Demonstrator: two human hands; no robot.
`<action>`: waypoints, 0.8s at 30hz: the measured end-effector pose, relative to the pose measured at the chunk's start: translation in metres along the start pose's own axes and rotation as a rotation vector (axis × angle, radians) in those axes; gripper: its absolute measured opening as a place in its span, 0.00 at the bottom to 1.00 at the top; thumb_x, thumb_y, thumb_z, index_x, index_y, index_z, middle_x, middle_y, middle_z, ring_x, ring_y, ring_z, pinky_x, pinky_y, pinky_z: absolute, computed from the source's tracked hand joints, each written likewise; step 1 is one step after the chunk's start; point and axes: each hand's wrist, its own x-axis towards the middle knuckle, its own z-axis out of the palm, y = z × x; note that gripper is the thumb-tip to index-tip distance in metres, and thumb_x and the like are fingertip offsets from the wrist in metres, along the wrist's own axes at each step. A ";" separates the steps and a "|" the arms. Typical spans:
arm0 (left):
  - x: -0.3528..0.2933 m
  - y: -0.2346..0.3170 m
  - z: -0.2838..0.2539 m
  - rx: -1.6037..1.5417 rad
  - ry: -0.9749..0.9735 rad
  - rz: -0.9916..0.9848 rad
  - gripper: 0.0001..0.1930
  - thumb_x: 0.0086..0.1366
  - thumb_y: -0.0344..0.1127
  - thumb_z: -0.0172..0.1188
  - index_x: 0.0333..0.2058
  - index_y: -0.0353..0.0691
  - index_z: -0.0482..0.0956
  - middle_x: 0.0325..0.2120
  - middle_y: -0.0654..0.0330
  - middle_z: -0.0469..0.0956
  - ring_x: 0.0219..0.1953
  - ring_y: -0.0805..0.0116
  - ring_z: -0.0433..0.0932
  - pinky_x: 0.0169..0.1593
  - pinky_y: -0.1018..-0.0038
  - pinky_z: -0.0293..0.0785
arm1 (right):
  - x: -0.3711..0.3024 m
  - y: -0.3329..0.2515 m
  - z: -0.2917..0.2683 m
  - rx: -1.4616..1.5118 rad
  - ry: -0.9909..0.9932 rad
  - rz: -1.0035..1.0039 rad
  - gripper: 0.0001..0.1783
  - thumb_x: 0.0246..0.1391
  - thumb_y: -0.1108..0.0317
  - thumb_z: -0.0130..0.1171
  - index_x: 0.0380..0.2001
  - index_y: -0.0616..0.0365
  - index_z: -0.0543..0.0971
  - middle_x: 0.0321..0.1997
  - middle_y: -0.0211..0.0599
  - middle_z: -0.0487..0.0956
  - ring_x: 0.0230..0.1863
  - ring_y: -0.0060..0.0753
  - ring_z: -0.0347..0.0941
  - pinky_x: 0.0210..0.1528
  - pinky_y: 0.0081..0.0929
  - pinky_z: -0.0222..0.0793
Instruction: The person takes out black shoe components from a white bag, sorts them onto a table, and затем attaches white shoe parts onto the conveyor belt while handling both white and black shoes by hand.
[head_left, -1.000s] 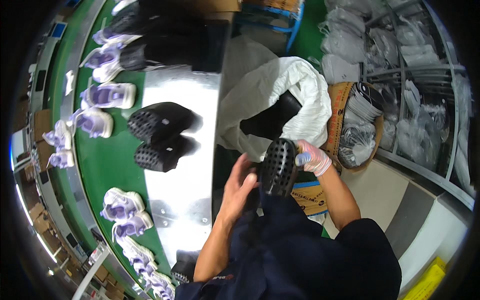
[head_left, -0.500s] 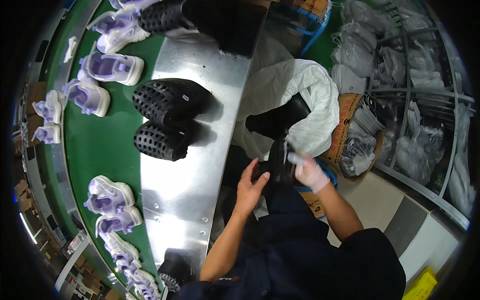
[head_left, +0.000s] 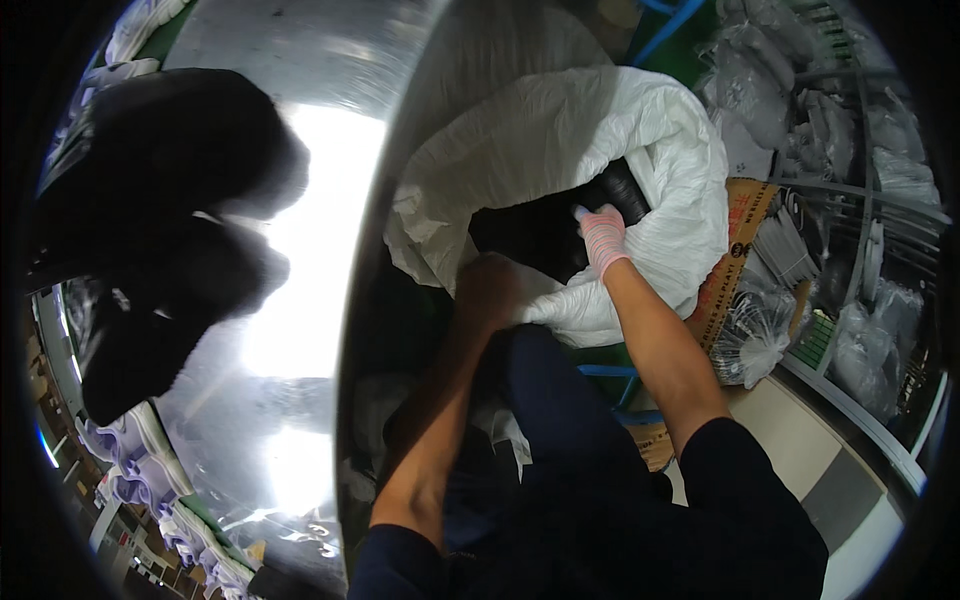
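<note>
A large sack lined with a white bag (head_left: 690, 150) stands in front of me, its mouth folded outward. Dark black pieces (head_left: 625, 190) with a shiny surface lie inside it; their kind is hard to make out. My right hand (head_left: 603, 240), in a pale pink-and-white glove, reaches into the mouth, fingers curled beside the black pieces. A small pale tip shows at its fingers, and whatever they hold is hidden. My bare left hand (head_left: 488, 288) is at the near left rim of the bag, dark and blurred, its fingers not readable.
To the left, black shoes (head_left: 190, 140) stand on the shiny metal table (head_left: 300, 350). White-and-lilac sneakers (head_left: 140, 455) line the conveyor beyond. At right are a cardboard box (head_left: 738, 250) with clear plastic bags and a wire rack (head_left: 865, 200) of bagged items.
My view has shifted closer to the table and bag. Both hands have moved forward from my lap to the bag; the right one now reaches inside. The dark item at my lap no longer shows there.
</note>
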 end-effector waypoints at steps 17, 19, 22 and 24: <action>-0.003 -0.032 -0.009 -0.065 -0.056 -0.237 0.15 0.63 0.25 0.58 0.49 0.36 0.81 0.42 0.43 0.82 0.46 0.44 0.81 0.50 0.54 0.77 | 0.012 -0.051 -0.083 -0.705 0.264 -1.032 0.07 0.46 0.72 0.62 0.31 0.56 0.87 0.32 0.46 0.84 0.40 0.52 0.82 0.46 0.50 0.74; 0.020 -0.017 -0.008 -0.237 0.088 -0.023 0.16 0.63 0.24 0.57 0.50 0.34 0.81 0.47 0.41 0.81 0.51 0.45 0.80 0.54 0.56 0.76 | 0.039 -0.034 -0.088 -0.886 0.200 -0.766 0.12 0.47 0.72 0.62 0.37 0.60 0.85 0.39 0.48 0.84 0.43 0.54 0.81 0.49 0.51 0.73; 0.032 -0.032 0.032 -0.565 0.250 -0.093 0.17 0.63 0.29 0.58 0.50 0.33 0.81 0.50 0.42 0.80 0.55 0.46 0.78 0.57 0.59 0.76 | -0.006 -0.035 -0.084 -0.530 0.624 -0.939 0.19 0.51 0.68 0.61 0.47 0.58 0.83 0.52 0.49 0.81 0.52 0.50 0.78 0.54 0.47 0.73; 0.031 -0.053 0.056 -0.464 0.208 -0.350 0.22 0.61 0.30 0.59 0.55 0.32 0.78 0.50 0.42 0.80 0.54 0.44 0.78 0.58 0.57 0.75 | -0.051 -0.026 -0.057 -0.191 0.173 -0.756 0.25 0.53 0.62 0.62 0.53 0.62 0.78 0.59 0.54 0.77 0.58 0.58 0.75 0.59 0.49 0.74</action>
